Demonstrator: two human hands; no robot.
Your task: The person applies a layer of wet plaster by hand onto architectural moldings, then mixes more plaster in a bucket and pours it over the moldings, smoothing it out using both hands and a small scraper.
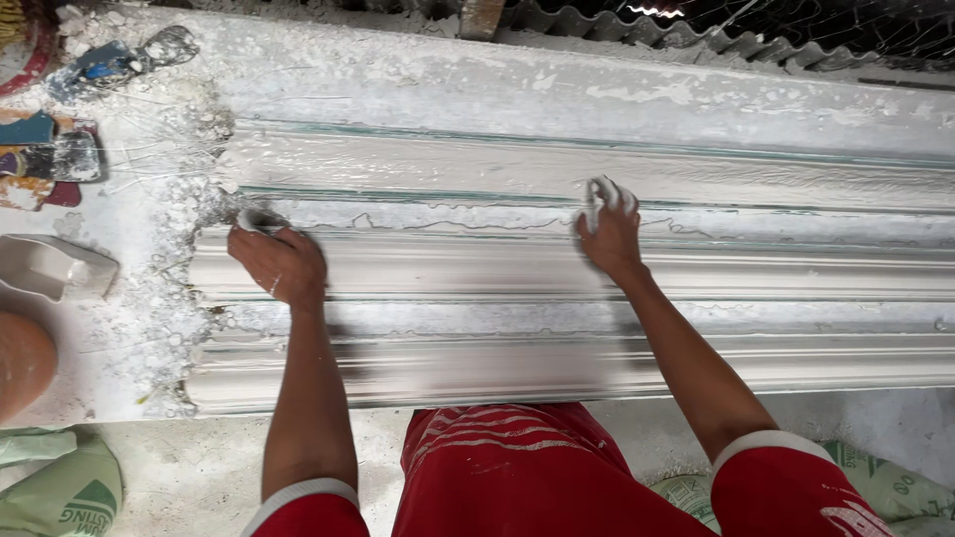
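Red shirt (507, 467) nearest the camera at six o'clock, both hands out on long white plaster mouldings (597, 268).

The left hand (279, 261) at nine o'clock is closed round a small wad of wet white plaster (261, 218), pressed to the moulding's end; the right hand (612, 234) near the centre has its fingers curled narrow over a like lump, touching the upper ridge. The mouldings lie side by side across the workbench (398, 70), running off toward three o'clock. They look stiff yet brittle and heavy, likely damp and slick, best lifted from underneath at several places, not by an edge. Green-and-white printed sacks (70, 487) lie at seven and five o'clock. A plaster-caked scraper (119, 60) rests at eleven o'clock, and plaster crumbs (169, 298) are strewn at nine.
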